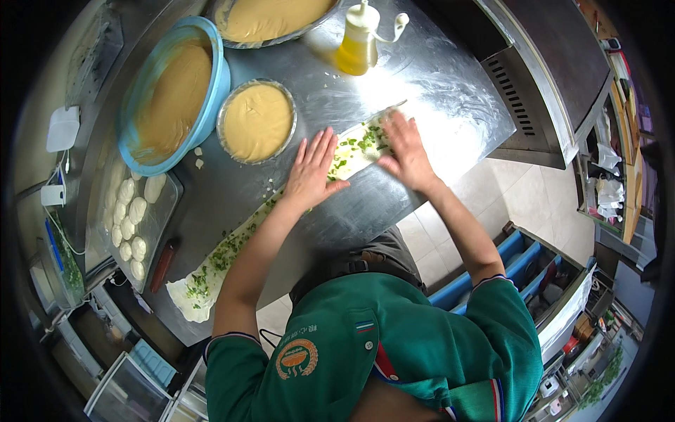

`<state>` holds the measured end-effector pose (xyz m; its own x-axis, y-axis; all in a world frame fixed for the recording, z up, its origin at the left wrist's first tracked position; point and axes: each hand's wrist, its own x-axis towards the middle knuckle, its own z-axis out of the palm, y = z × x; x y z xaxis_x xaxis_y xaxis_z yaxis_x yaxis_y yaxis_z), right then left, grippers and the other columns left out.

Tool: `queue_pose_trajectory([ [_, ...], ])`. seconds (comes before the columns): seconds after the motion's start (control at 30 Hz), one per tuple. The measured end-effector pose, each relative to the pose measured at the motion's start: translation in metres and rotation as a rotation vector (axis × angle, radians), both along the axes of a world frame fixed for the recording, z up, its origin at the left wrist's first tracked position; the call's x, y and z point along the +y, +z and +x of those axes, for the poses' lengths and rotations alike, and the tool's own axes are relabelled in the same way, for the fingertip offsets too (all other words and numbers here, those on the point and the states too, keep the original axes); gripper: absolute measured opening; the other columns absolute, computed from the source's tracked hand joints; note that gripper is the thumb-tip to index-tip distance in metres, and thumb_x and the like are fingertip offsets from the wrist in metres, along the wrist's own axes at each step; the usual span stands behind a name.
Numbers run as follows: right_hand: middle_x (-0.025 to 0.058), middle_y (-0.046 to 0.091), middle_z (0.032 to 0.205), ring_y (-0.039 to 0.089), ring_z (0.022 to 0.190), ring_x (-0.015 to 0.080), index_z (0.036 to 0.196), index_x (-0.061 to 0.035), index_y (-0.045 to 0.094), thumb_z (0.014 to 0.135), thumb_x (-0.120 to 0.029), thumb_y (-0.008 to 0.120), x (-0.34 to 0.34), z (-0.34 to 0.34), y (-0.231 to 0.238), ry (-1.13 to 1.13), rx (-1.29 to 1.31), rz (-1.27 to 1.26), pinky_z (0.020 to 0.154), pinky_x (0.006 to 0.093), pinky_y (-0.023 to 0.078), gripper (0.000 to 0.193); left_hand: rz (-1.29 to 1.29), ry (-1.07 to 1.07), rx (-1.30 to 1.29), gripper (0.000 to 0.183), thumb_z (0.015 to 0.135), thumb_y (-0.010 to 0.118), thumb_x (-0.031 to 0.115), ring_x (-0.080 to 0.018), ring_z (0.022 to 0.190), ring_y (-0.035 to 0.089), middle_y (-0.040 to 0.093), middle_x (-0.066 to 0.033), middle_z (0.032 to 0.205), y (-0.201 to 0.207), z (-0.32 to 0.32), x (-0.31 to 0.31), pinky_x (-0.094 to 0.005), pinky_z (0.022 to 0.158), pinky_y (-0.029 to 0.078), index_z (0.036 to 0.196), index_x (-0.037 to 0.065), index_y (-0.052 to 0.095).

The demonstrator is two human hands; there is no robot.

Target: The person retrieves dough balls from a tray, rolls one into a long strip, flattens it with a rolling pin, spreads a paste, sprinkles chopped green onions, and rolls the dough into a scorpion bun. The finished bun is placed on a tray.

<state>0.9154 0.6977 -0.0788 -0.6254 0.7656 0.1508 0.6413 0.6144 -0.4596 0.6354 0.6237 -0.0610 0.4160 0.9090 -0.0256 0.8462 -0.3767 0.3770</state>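
A long, thin strip of dough (242,243) sprinkled with chopped green scallions (223,254) lies diagonally across the metal table, from the near left to the upper middle. My left hand (310,174) rests flat on the strip around its middle, fingers stretched. Near the strip's far right end my right hand (408,151) lies with palm down and fingers extended. Between the two hands a stretch of dough with scallions shows. Neither hand grasps anything; what lies under the palms is hidden.
A round pan of tan batter (257,122), a blue basin (220,77) and a larger bowl (281,36) stand beyond. An oil bottle (357,42) is at the back. Left lie a tray of dough pieces (169,200) and a brown-handled tool (164,265). Metal equipment (524,105) borders the right.
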Motion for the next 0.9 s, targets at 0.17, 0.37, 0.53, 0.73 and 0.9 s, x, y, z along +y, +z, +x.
queue_pose_trajectory([
  [0.17, 0.0271, 0.038, 0.153, 0.041, 0.139, 0.0426, 0.151, -0.0095, 0.045, 0.091, -0.039, 0.068, -0.021, -0.025, 0.001, -0.375, 0.122, 0.158, 0.115, 0.0583, 0.031, 0.07, 0.008, 0.007, 0.067, 0.103, 0.086, 0.065, 0.061, -0.0345, 0.153, 0.02, 0.02, -0.0177, 0.166, -0.005, -0.008, -0.049, -0.0524, 0.124, 0.017, 0.159, 0.004, 0.022],
  [0.37, 0.0253, 0.038, 0.153, 0.04, 0.141, 0.0414, 0.149, -0.0075, 0.043, 0.091, -0.041, 0.069, -0.028, -0.042, 0.005, 0.211, 0.085, 0.271, 0.117, 0.0552, 0.032, 0.072, 0.066, 0.193, 0.144, 0.109, 0.081, 0.064, 0.069, -0.0345, 0.153, 0.022, 0.021, -0.0207, 0.165, -0.005, -0.041, -0.072, -0.0543, 0.123, 0.017, 0.158, 0.003, 0.025],
  [0.53, 0.0268, 0.039, 0.152, 0.039, 0.142, 0.0423, 0.149, -0.0024, 0.042, 0.089, -0.04, 0.07, -0.048, -0.063, 0.005, 0.003, 0.185, -0.023, 0.118, 0.0547, 0.032, 0.076, 0.034, 0.178, 0.094, 0.108, 0.081, 0.065, 0.067, -0.0354, 0.152, 0.024, 0.023, -0.0206, 0.164, -0.005, -0.044, -0.09, -0.053, 0.122, 0.019, 0.158, 0.003, 0.026],
  [0.73, 0.0232, 0.033, 0.158, 0.032, 0.146, 0.0433, 0.154, -0.009, 0.037, 0.086, -0.055, 0.069, -0.067, -0.077, 0.003, -0.022, 0.211, -0.079, 0.118, 0.0607, 0.029, 0.088, 0.072, 0.246, 0.101, 0.105, 0.081, 0.07, 0.06, -0.0365, 0.152, 0.022, 0.021, -0.019, 0.166, 0.001, -0.072, -0.117, -0.0539, 0.122, 0.018, 0.158, 0.004, 0.027],
  [0.9, 0.0174, 0.038, 0.155, 0.039, 0.143, 0.0355, 0.152, -0.0174, 0.044, 0.083, -0.053, 0.067, -0.061, -0.099, 0.006, 0.505, 0.099, 0.154, 0.117, 0.0574, 0.033, 0.081, -0.102, 0.395, 0.174, 0.111, 0.079, 0.073, 0.059, -0.0408, 0.154, 0.015, 0.016, -0.0238, 0.166, 0.0, -0.072, -0.125, -0.0538, 0.123, 0.015, 0.159, 0.002, 0.021],
])
